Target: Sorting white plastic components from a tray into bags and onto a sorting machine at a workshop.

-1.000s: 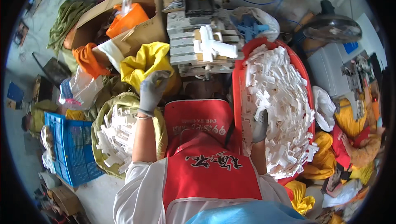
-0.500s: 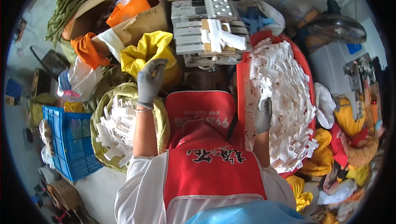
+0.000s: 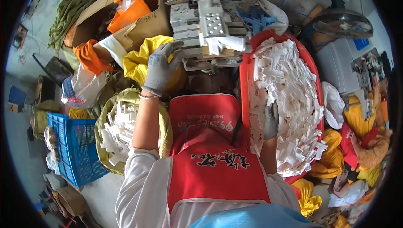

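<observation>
I look down over a red apron point(image 3: 210, 144) and white sleeves. My left hand point(image 3: 161, 66), in a grey work glove, reaches forward with fingers loosely curled and partly open; it rests against a yellow sack point(image 3: 140, 57) just left of a grey metal press machine point(image 3: 210, 30), and I cannot tell whether it grips anything. My right hand point(image 3: 270, 121), also gloved, is plunged among white plastic parts point(image 3: 294, 102) heaped in a red tub point(image 3: 245, 81) at my right; its fingers are buried, so how far they are closed cannot be told. A few white parts sit on the machine's plate, straight ahead of me. At my near left, an olive sack point(image 3: 105, 118) holds more white parts, with a blue crate point(image 3: 79, 152) just beside it. Further left stands a cardboard box point(image 3: 142, 22) holding orange bags. A fan point(image 3: 340, 22) stands far right.
</observation>
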`<state>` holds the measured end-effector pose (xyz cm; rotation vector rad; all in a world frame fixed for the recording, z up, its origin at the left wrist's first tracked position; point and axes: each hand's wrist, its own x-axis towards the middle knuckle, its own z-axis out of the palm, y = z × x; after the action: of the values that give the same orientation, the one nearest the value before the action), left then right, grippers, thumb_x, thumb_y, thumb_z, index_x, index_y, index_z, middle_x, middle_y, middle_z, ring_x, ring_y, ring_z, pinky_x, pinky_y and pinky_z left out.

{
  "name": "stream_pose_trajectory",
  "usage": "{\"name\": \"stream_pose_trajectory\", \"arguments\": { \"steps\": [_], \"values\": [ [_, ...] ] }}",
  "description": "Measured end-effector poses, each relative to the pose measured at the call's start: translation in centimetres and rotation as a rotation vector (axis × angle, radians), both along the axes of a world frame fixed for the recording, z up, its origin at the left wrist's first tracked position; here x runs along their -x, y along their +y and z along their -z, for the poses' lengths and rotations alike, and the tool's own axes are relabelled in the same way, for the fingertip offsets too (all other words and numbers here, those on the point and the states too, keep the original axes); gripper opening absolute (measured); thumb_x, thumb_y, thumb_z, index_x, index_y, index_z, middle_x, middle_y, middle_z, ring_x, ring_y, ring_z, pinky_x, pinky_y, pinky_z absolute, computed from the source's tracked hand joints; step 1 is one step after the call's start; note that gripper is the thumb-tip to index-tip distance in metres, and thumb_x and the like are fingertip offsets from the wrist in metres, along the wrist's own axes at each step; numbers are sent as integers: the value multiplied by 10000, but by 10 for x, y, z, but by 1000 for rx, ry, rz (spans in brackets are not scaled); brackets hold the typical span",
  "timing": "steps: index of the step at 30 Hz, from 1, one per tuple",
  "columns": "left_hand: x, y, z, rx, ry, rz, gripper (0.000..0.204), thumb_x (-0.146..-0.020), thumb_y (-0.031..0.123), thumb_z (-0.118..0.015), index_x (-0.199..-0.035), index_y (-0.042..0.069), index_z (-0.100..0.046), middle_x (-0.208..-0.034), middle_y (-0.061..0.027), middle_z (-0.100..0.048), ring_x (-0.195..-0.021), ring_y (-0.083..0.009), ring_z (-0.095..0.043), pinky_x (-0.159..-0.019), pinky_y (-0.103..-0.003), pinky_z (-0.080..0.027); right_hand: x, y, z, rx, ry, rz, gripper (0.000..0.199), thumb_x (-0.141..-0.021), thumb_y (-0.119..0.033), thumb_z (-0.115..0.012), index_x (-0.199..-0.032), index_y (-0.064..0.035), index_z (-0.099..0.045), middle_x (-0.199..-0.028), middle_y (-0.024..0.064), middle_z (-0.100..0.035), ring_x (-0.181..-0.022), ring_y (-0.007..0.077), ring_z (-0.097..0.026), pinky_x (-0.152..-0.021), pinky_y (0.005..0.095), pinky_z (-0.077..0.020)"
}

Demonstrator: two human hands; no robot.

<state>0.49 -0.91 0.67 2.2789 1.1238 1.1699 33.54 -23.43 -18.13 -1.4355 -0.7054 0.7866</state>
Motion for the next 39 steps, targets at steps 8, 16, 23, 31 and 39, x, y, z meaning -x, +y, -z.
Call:
{"name": "stream_pose_trajectory", "arguments": {
  "steps": [8, 16, 23, 31, 39],
  "values": [
    [-36, 31, -13, 46, 173, 170, 392, -788, 194, -678, -1136, 43, -579, -1032, -170, -640, -948, -345, -601, -823, -390, -483, -12, -8, -7, -27, 18, -39, 520, -937, -183, -495, -1407, -17, -347, -1369, 57, -416, -1179, 141, -434, -1013, 270, -325],
    [-40, 51, -8, 22, 108, 202, 325, -755, 231, -711, -1015, 68, -607, -915, -163, -649, -845, -337, -627, -732, -368, -491, -10, 47, -101, -45, -4, -88, 463, -954, -128, -470, -1382, 9, -362, -1306, 72, -483, -1189, 162, -465, -1011, 282, -352],
    [38, 0, 14, 21, 7, -71, 302, -740, 72, -715, -1024, 10, -634, -1012, -102, -677, -918, -205, -661, -815, -301, -506, 26, 158, -174, -423, -867, -391, 474, -838, -29, -588, -1291, -133, -496, -1208, 99, -555, -1114, 271, -529, -977, 358, -401],
    [148, -85, 54, 279, -175, -335, 289, -784, 78, -711, -1050, 5, -626, -1110, -75, -652, -923, -137, -615, -824, -263, -487, 35, 208, -181, -163, -1415, -696, 541, -827, -70, -575, -1336, -228, -483, -1207, 99, -518, -1136, 298, -474, -998, 387, -378],
    [235, -148, 67, 401, 219, -533, 299, -874, 72, -601, -1154, -32, -588, -1125, -107, -632, -991, -175, -591, -870, -278, -469, -48, 129, -122, 137, -1090, -551, 423, -924, -305, -512, -1310, -133, -486, -1163, 166, -591, -1070, 345, -556, -912, 397, -436]
  ]
}}
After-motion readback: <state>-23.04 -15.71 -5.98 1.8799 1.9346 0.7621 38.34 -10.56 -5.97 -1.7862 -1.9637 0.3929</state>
